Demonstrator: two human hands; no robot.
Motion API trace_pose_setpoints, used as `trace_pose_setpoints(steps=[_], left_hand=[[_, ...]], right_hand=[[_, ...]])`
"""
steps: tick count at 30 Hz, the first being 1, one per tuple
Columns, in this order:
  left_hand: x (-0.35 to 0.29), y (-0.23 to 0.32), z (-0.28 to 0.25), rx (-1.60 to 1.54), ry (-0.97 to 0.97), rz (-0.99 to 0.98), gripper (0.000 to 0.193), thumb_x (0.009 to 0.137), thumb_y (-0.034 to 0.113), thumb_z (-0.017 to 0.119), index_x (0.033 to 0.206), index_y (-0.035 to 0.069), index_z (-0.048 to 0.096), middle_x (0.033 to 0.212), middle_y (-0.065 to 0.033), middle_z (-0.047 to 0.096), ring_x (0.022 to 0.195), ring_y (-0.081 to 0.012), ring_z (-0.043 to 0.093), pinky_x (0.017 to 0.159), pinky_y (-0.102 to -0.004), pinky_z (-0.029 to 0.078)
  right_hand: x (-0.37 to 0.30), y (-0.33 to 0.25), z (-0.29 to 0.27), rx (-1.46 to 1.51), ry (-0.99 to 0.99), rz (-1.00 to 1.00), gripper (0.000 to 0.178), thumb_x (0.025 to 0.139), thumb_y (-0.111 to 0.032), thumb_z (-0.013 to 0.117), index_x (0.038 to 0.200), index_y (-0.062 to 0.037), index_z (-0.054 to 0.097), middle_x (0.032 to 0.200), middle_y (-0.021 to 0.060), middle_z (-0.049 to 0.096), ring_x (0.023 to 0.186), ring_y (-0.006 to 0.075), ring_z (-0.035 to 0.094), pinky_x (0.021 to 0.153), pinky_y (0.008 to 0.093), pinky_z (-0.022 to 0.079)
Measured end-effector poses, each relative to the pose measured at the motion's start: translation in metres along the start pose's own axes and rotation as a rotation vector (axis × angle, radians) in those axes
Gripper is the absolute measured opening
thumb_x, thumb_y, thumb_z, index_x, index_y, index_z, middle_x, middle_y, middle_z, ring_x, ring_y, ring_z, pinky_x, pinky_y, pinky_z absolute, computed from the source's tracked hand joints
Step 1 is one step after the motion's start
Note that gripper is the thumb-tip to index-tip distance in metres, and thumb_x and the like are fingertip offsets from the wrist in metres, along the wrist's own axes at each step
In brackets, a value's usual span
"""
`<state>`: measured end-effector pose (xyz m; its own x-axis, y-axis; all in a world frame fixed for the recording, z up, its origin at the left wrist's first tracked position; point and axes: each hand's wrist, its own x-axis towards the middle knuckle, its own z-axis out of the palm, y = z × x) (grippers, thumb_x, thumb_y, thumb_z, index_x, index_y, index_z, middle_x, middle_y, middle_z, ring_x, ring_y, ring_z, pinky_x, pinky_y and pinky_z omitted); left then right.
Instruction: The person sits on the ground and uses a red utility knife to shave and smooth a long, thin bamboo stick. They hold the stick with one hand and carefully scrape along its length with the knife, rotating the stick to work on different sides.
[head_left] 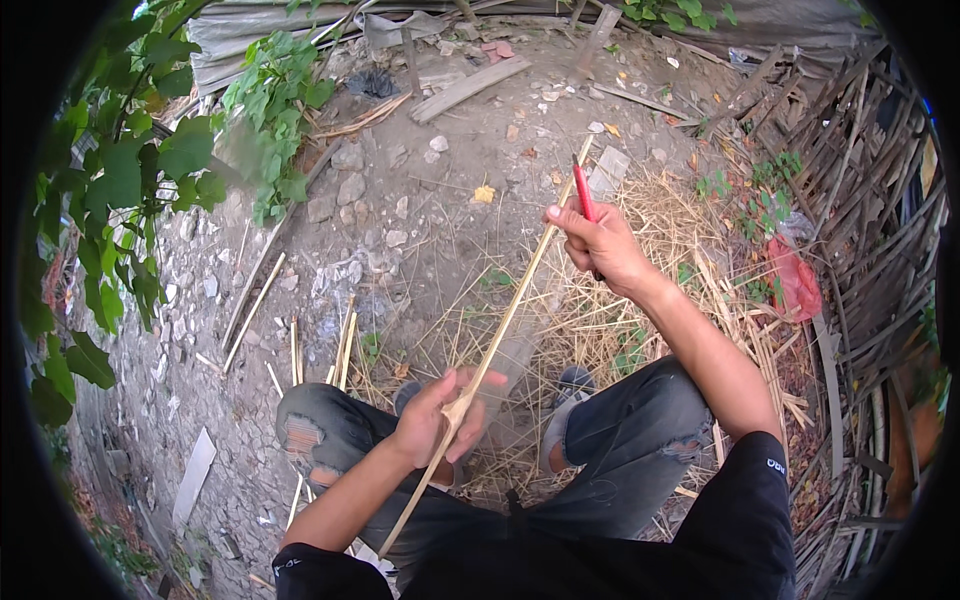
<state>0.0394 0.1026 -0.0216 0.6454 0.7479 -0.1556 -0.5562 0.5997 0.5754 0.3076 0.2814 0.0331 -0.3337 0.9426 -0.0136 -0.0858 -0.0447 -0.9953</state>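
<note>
A long, thin pale strip (pixel 500 335), which looks like split bamboo, slants from my lap up and away to the right. My left hand (pixel 440 415) holds its lower part, the strip passing between thumb and fingers; those fingers are slightly blurred. Farther up, my right hand (pixel 605 245) is closed around a slim red tool (pixel 583 193) with a dark tip, which stands nearly upright. The thumb and forefinger of that hand also pinch the strip. What kind of tool it is cannot be made out, since the fist covers its lower part.
Straw-like shavings (pixel 650 270) cover the ground at the right, near a red plastic bag (pixel 795 280). Several cut strips (pixel 345 350) stand by my left knee. A stack of dark sticks (pixel 870 200) lines the right side. Leafy vines (pixel 130 170) hang at the left.
</note>
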Motion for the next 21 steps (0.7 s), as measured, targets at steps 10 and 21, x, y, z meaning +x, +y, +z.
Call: trace_pose_setpoints(steps=[10,21], left_hand=[[-0.007,-0.013,-0.008,0.560,0.255,0.170,0.047,0.109,0.017,0.046,0.153,0.005,0.034,0.062,-0.0004,0.052,0.038,-0.0042,0.039,0.040,-0.0206,0.031],[0.008,-0.004,0.002,0.683,0.443,0.251,0.050,0.106,0.015,0.053,0.152,0.006,0.037,0.064,0.0022,0.054,0.045,-0.0022,0.041,0.043,-0.0209,0.030]], right_hand=[[-0.016,-0.004,-0.025,-0.339,0.100,0.011,0.043,0.107,-0.043,0.048,0.084,-0.0084,0.058,0.064,-0.0049,0.044,0.055,0.0039,0.040,0.049,0.0231,0.030],[-0.049,-0.013,0.052,-1.176,-0.445,-0.125,0.053,0.102,-0.052,0.050,0.091,-0.0039,0.071,0.071,0.0208,0.065,0.074,0.0422,0.066,0.070,0.0514,0.051]])
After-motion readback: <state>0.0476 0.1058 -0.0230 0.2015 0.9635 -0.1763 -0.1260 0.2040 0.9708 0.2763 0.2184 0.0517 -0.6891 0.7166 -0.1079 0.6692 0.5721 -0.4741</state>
